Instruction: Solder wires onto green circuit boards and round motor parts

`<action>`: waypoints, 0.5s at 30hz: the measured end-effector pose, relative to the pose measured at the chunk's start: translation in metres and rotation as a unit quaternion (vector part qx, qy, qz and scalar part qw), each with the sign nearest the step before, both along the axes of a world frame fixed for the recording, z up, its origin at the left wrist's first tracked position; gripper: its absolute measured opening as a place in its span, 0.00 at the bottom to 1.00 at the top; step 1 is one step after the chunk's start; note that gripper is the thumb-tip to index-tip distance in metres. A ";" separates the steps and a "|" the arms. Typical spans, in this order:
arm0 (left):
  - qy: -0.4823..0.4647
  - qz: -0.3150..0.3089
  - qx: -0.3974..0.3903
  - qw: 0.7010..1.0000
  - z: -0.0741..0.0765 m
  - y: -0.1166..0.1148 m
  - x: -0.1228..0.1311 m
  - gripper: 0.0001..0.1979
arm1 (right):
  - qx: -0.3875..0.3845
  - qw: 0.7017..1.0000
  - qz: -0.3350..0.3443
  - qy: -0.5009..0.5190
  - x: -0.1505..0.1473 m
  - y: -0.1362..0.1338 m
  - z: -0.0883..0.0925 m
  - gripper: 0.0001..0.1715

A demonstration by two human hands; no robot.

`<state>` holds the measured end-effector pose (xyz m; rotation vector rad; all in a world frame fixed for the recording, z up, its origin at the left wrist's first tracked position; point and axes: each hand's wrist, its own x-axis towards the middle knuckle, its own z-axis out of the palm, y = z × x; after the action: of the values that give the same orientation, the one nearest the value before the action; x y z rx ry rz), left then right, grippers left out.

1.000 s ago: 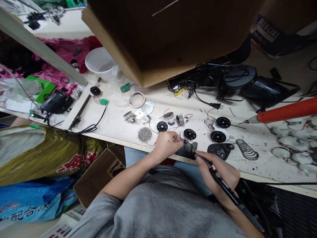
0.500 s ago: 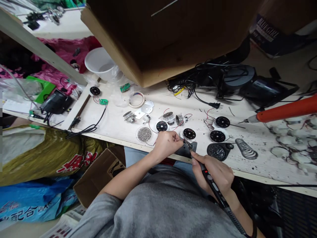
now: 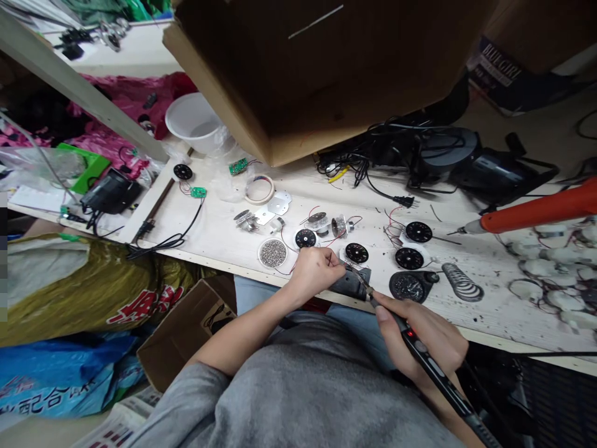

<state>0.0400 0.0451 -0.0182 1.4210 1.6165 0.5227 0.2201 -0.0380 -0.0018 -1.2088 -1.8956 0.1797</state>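
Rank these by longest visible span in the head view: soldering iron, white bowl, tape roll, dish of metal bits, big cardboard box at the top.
1. Cardboard box
2. Soldering iron, partly covered by the right hand
3. White bowl
4. Tape roll and dish: too alike to rank

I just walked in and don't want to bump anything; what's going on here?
A person's right hand holds a slim black pen-shaped soldering iron, its tip by a dark grey rectangular part at the front edge of a white wooden bench. The left hand is pinched close to that tip; what it grips is too small to tell. A flat round black disc lies just beyond.
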 end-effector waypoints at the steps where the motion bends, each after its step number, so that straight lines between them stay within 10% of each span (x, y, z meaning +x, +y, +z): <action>1: 0.001 0.000 0.001 1.000 0.000 0.000 0.000 0.10 | -0.005 1.000 -0.015 0.004 0.000 -0.003 0.002 0.14; 15: 0.033 -0.054 0.096 0.993 -0.002 -0.010 -0.009 0.06 | -0.018 0.995 -0.073 0.058 0.004 -0.008 -0.004 0.09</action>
<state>0.0313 0.0354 -0.0198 1.6748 1.5639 0.5849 0.2239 -0.0455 -0.0057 -1.3266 -1.7034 0.2029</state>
